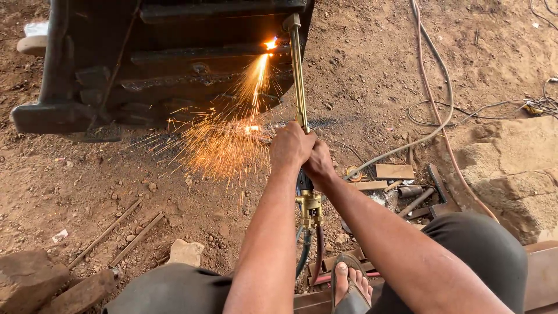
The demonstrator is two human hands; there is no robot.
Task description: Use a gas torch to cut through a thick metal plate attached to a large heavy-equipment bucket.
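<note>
The left hand (289,145) is closed around the handle of the cutting torch (299,75); the right hand (318,163) is closed on the same handle just behind and below it, the two hands touching. The torch is a long, straight brass tube with a brass valve block (310,209) at its rear end, below the hands. Two hoses (308,256), one dark green and one reddish, leave the valve block and run down toward the sandalled foot (350,285). From the hands the tube extends straight up and away to a bent head, which rests against the dark steel structure (145,64) standing on the dirt ground (360,70). A bright flame point (271,43) sits just left of the head, on the steel face. Orange sparks (224,145) fall from it and spread over the ground, left of the hands. Scrap metal pieces (401,180) lie on the ground to the right of the hands.
</note>
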